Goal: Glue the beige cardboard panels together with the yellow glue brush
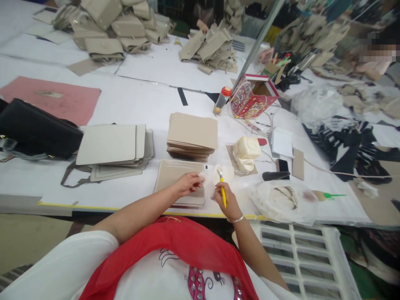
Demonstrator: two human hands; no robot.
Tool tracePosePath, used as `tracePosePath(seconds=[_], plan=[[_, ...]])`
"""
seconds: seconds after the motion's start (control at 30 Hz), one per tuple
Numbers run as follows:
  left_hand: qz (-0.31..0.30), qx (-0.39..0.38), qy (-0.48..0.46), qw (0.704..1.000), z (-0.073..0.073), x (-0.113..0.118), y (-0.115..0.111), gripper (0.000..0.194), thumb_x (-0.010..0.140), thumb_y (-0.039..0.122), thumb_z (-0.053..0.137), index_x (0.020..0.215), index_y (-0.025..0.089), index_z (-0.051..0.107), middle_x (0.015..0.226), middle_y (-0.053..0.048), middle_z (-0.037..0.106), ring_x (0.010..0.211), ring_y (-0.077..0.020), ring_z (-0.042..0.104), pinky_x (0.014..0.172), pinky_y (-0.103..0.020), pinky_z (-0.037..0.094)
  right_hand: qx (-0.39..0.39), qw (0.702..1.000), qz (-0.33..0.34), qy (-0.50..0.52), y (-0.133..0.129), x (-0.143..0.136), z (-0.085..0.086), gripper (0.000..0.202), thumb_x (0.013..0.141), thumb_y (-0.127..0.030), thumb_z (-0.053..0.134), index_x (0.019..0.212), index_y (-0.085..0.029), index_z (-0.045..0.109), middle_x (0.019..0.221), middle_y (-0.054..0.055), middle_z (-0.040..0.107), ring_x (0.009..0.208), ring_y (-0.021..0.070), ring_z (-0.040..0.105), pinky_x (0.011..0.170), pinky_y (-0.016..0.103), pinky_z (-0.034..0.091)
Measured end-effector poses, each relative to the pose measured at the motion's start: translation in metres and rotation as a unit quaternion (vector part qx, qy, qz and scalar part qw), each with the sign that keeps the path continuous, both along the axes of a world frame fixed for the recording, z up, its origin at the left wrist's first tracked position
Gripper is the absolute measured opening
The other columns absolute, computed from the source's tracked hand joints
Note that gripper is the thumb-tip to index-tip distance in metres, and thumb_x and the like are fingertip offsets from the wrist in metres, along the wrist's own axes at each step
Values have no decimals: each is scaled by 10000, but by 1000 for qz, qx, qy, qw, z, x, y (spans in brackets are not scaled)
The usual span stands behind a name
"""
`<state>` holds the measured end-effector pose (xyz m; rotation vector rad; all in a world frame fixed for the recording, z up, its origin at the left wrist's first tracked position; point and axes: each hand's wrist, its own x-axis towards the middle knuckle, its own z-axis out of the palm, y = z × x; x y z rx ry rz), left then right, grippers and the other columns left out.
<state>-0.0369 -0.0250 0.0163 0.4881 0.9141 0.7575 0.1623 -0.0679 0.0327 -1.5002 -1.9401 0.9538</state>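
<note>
My right hand (227, 201) is closed around a small brush (223, 192) with a yellow handle, its bristle end pointing away from me over the white tabletop. My left hand (189, 184) hovers at the right side of a low stack of beige panels (165, 177). Its fingertips are pinched together near a pale, thin bit that I cannot make out. Just behind stands a taller stack of tan panels (192, 130). A cream-coloured plastic container (246, 150), smeared with whitish residue, sits on a scrap of board to the right.
Grey-beige panels (108, 146) and a black bag (34, 129) lie at left. To the right are a plastic bag (283, 204), a phone (283, 166) and a white pad (281, 142). Farther back stand a red patterned box (254, 98), a red-capped jar (222, 101) and a metal pole (258, 39).
</note>
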Motion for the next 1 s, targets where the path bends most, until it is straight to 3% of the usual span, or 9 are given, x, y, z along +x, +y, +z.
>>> tracePosePath(seconds=[0.07, 0.13, 0.27, 0.37, 0.47, 0.6, 0.7, 0.87, 1.0], plan=[[58, -24, -11, 998, -2, -8, -8, 291, 565, 245, 770, 704, 127, 543, 585, 43, 521, 455, -19, 474, 340, -100, 200, -17, 999, -5, 27, -4, -11, -5, 191, 848, -275, 413, 1025, -203, 394, 710, -23, 556, 613, 110, 559, 627, 227, 449], [109, -48, -22, 993, -5, -17, -18, 257, 591, 205, 749, 730, 136, 544, 635, 31, 575, 484, -35, 529, 358, -97, 302, -32, 998, -6, 57, -8, -23, -12, 231, 843, -302, 441, 1042, -208, 373, 709, -26, 562, 615, 115, 564, 624, 236, 453], [200, -81, -56, 975, -5, -35, -29, 192, 653, 132, 686, 774, 150, 538, 708, 9, 636, 622, -99, 640, 530, -165, 507, -26, 999, -1, 28, -14, -46, -21, 387, 760, -373, 579, 1054, -218, 380, 814, 8, 599, 709, 161, 599, 665, 281, 461], [265, -75, -53, 960, -6, -52, -28, 150, 682, 103, 645, 746, 150, 518, 712, 0, 647, 690, -115, 659, 617, -188, 537, -11, 999, -31, -43, -11, -53, -24, 305, 788, -382, 525, 1020, -214, 422, 763, 11, 595, 641, 177, 593, 596, 279, 435], [300, -68, -27, 951, -10, -72, -24, 169, 661, 102, 648, 737, 156, 507, 695, 7, 638, 687, -115, 657, 597, -184, 532, 5, 996, -70, -59, 0, -51, -27, 252, 818, -392, 465, 993, -213, 442, 715, 3, 591, 597, 168, 577, 560, 262, 413], [272, -38, 70, 959, -19, -95, -17, 218, 608, 190, 696, 747, 157, 531, 660, 23, 598, 582, -96, 615, 444, -147, 445, 32, 990, -130, -54, 25, -50, -33, 290, 789, -427, 500, 977, -212, 452, 659, -22, 561, 567, 152, 551, 557, 248, 405], [216, 12, 213, 953, -27, -108, -11, 211, 629, 313, 675, 713, 149, 570, 609, 22, 564, 522, -88, 556, 403, -160, 382, 69, 980, -170, -72, 47, -59, -40, 339, 759, -444, 523, 985, -202, 455, 639, -31, 538, 531, 144, 519, 535, 243, 384], [136, 104, 459, 872, -39, -128, 6, 275, 706, 421, 559, 662, 156, 616, 444, 53, 447, 437, -100, 434, 442, -216, 326, 106, 977, -169, -71, 80, -80, -60, 347, 775, -420, 494, 1020, -180, 443, 715, 4, 590, 590, 152, 548, 567, 248, 393], [129, 160, 546, 812, -47, -134, 19, 302, 706, 411, 546, 546, 155, 566, 499, 35, 487, 525, -113, 460, 518, -227, 313, 114, 977, -163, -79, 93, -89, -77, 329, 793, -403, 473, 1029, -175, 451, 736, 17, 591, 608, 151, 546, 577, 248, 394]])
